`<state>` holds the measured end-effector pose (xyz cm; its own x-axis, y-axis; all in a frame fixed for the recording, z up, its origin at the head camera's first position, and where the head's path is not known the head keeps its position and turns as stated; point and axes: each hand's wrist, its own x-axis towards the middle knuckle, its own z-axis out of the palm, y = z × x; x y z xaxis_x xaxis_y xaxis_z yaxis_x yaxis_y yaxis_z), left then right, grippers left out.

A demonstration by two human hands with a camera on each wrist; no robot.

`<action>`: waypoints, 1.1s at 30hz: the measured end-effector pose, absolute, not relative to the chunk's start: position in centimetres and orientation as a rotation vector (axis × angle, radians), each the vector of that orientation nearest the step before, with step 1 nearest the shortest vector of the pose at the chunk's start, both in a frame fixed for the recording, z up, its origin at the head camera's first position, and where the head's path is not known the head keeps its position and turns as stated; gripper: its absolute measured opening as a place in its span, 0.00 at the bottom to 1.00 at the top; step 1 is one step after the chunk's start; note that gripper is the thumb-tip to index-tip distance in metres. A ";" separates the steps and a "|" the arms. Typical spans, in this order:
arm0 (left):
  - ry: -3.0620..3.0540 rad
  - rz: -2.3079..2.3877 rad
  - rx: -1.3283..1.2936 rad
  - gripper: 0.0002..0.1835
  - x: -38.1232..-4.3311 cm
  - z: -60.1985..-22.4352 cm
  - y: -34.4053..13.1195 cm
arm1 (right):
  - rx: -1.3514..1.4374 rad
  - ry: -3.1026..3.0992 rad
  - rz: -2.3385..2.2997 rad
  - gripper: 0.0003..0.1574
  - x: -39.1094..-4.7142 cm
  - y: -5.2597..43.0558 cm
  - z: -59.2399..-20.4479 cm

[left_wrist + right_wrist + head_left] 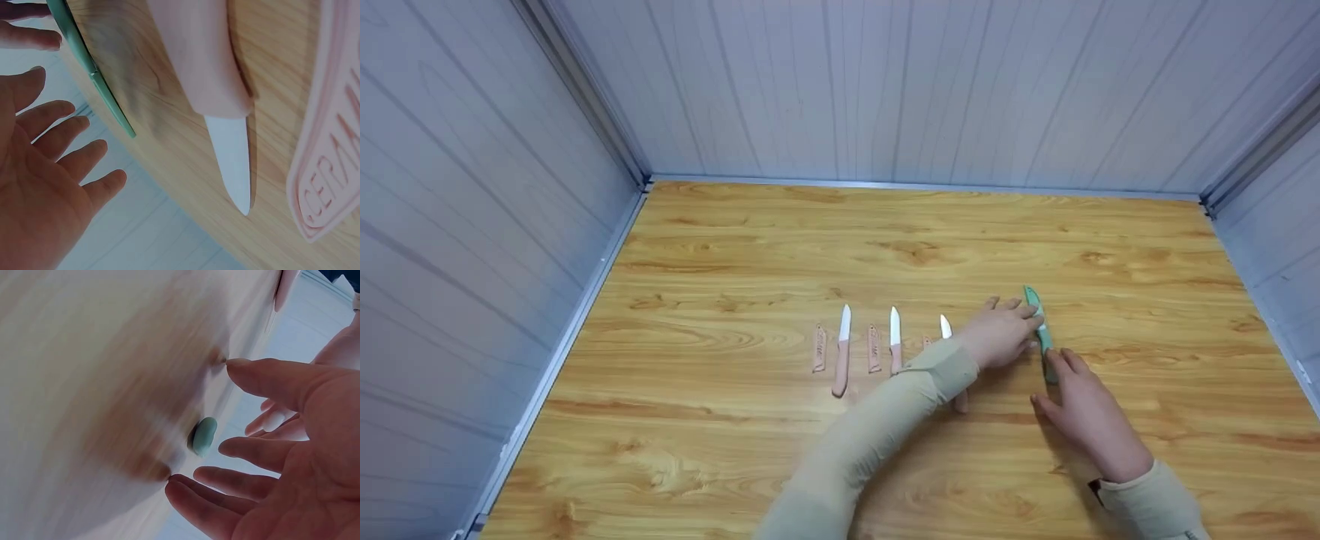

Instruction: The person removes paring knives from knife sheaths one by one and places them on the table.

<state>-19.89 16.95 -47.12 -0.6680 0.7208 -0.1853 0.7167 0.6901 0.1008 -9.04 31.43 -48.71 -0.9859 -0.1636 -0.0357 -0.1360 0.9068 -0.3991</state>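
A green knife (1046, 339) lies on the table at the right, a green sheath (1031, 295) covering its blade. My left hand (999, 334) reaches across to it, fingers extended over the sheathed part. In the left wrist view this hand (50, 152) is spread, its palm showing, beside the green knife (79, 45). Close by the handle end is my right hand (1093, 416), thumb and fingers apart. The right wrist view shows the rounded handle end (203, 436) between the thumb and fingers of the right hand (281, 439), fingertips near the tabletop.
Left of the green knife lie pink-handled knives with white blades: one (841, 367), another (895, 330), and a third (946, 325) partly under my left forearm. Pink sheaths (820, 349) lie beside them. Pale panel walls (870, 90) enclose the wooden table (720, 255).
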 end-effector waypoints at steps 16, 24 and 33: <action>2.663 -0.007 1.041 0.25 -20.1 -48.1 17.9 | -0.319 3.003 -0.561 0.42 -10.0 31.1 -48.8; 2.637 -0.048 1.020 0.26 -20.0 -48.4 18.2 | -0.401 3.055 -0.420 0.35 -9.7 30.8 -49.2; 2.640 -0.029 1.028 0.25 -19.8 -47.6 18.3 | -0.482 3.196 -0.383 0.26 -10.8 30.9 -49.6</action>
<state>-19.76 18.27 -47.56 -0.6958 0.6571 -0.2899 0.6634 0.7427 0.0911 -10.83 30.90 -49.64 -0.9498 -0.2768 0.1458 -0.3034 0.9286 -0.2137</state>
